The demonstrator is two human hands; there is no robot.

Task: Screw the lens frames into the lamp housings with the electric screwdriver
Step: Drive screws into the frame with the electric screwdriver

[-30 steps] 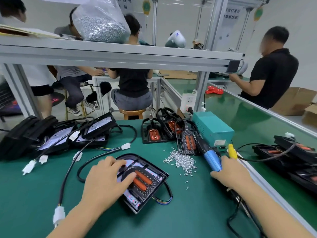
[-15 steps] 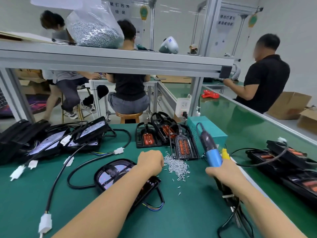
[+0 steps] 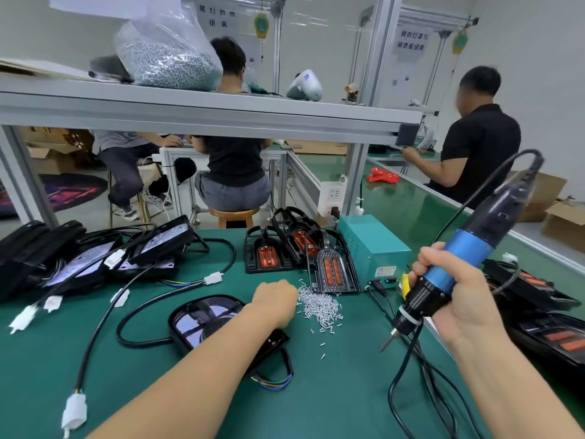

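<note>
Right hand gripped screwdriver, lower right; left hand at screw pile, fingers hidden — cannot tell. Risk: forearm nudging lamp housing off position.

We see a matt green mat on the bench, smooth, no glare. Lamp housing under the left forearm is glossy black plastic, its face reflective. Loose screws look like bright bare metal; same in the clear, crinkled plastic bag on the shelf. Electric screwdriver: satin blue metallic sleeve, ribbed black collar, dark translucent plastic upper body, steel bit. Power box is painted teal sheet metal, semi-matt. Shelf rail reads as brushed aluminium. Stool is varnished wood. Cartons are plain matt cardboard.
</note>
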